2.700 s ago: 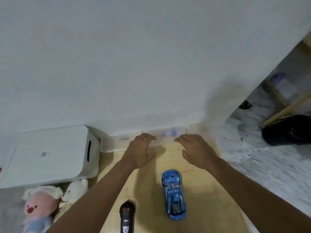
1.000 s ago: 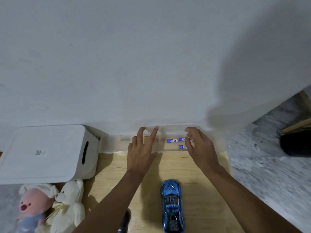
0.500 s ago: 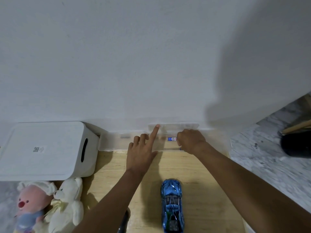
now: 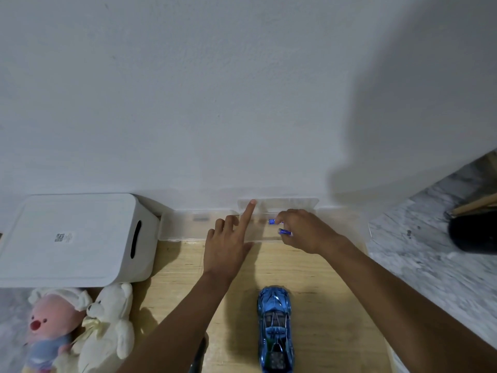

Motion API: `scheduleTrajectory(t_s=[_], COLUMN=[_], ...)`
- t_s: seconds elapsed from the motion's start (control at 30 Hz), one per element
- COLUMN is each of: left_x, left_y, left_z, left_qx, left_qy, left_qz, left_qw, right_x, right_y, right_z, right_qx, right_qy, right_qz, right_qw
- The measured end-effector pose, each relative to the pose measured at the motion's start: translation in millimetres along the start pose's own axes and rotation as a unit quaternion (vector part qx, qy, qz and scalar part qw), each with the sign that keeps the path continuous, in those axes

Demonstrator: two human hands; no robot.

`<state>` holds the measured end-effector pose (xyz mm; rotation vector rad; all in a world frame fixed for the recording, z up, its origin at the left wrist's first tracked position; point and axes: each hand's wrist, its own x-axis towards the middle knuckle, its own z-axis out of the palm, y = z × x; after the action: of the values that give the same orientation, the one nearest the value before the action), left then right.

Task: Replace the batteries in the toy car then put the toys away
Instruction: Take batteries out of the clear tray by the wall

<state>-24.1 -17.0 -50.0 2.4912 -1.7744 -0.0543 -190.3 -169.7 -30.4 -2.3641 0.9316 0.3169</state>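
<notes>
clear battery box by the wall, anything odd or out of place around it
Nothing looks damaged or spilled. The clear box sits along the wall with its lid tipped up, held by the left hand; the right hand is pinching a blue battery out. The toy car stands upright.

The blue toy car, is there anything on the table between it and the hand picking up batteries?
Nothing visible. The right hand holds a battery at the clear box by the wall, and only bare wooden table lies between it and the car. The left hand is off to the side.
</notes>
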Motion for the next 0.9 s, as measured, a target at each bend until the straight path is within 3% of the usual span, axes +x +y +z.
scheduleTrajectory(t_s=[0.17,0.33,0.57,0.73,0.9], left_x=[-1.6,-1.1,-3.3,-3.8,-3.7], left_y=[1.0,2.1,2.8,2.9,1.9], left_z=[0.6,0.0,2.3,2.0,2.7], left_qx=[0.000,-0.006,-0.014,-0.017,-0.013], left_qy=[-0.006,-0.012,-0.008,-0.014,-0.002], left_qz=[-0.002,-0.007,-0.012,-0.012,-0.008], left_qw=[1.000,1.000,1.000,1.000,1.000], right_x=[-9.0,-0.2,12.6,17.0,3.3], right_y=[-9.8,-19.9,-20.2,-24.7,-26.2], right_z=[10.6,11.5,24.8,24.5,13.0], right_qx=[0.080,-0.062,-0.204,-0.197,-0.086], right_qy=[0.061,0.136,0.088,0.085,0.097], right_qz=[0.003,0.055,0.070,0.078,0.035], right_qw=[0.995,0.987,0.973,0.974,0.991])
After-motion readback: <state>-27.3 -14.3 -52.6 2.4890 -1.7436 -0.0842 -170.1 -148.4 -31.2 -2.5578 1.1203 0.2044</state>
